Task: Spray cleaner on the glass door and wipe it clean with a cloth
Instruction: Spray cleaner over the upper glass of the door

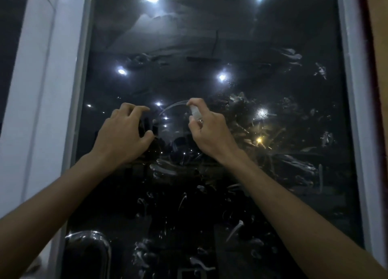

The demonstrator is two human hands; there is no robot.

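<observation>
Night-dark glass fills a door (210, 48) set in a white frame (42, 90), with lamps mirrored in it. At the centre, a small clear bottle (196, 113) is gripped in the right hand (210, 132), fingers wrapped round its body and the forefinger laid on its top, the nozzle aimed at the door just ahead. The left hand (123, 136) is held beside it, apart, fingers and thumb curled into a claw close to the glass. Whether a cloth is pinched there cannot be told against the black. Both forearms are raised and stretched forward from the lower corners, wrists about level. Further out, white streaks (163, 169) and droplets of cleaner are spread over the lower and right parts of the door, and a metal handle (92, 249) is seen at lower left. Spraying is judged to be the step in hand, with wiping not yet done. Streaks could be left to dry if more is sprayed than is promptly wiped. The left hand could be misted, being near the nozzle's line, and the handle could be wetted by drips running down.
</observation>
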